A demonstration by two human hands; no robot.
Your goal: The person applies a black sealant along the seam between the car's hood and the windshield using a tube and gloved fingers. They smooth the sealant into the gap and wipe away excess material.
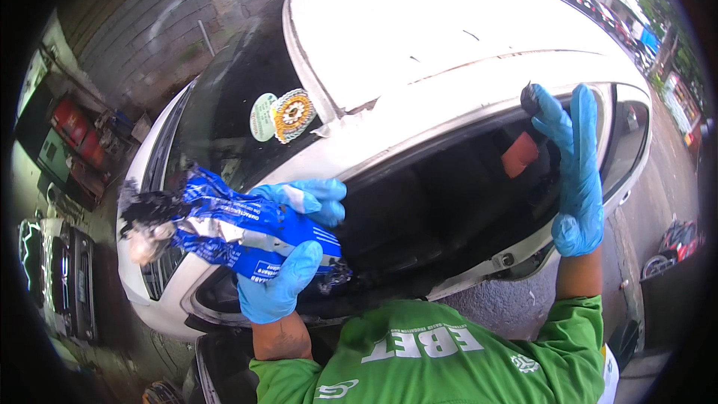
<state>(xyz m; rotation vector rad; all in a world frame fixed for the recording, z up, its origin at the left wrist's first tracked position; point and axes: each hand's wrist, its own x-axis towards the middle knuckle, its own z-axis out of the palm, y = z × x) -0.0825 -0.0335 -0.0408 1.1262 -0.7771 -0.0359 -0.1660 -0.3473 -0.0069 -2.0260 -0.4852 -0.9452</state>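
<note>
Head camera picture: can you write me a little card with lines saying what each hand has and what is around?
Left hand: in a blue glove, grips a crumpled blue and white packet with a dark, frayed end.
Right hand: in a blue glove, raised, fingertips pinching a small dark knob-like piece.
Close by: white car, its side window open.
On the windscreen: round stickers.
Clothing: green shirt.
Background: grey brick wall, parked vehicles along the street.

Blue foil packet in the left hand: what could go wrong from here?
1. The left hand grips the crumpled blue foil packet only at one end; its torn, dark-smeared far end could drip onto the white car.
2. The right hand pinches a small black cap at the fingertips; it could slip.
</note>
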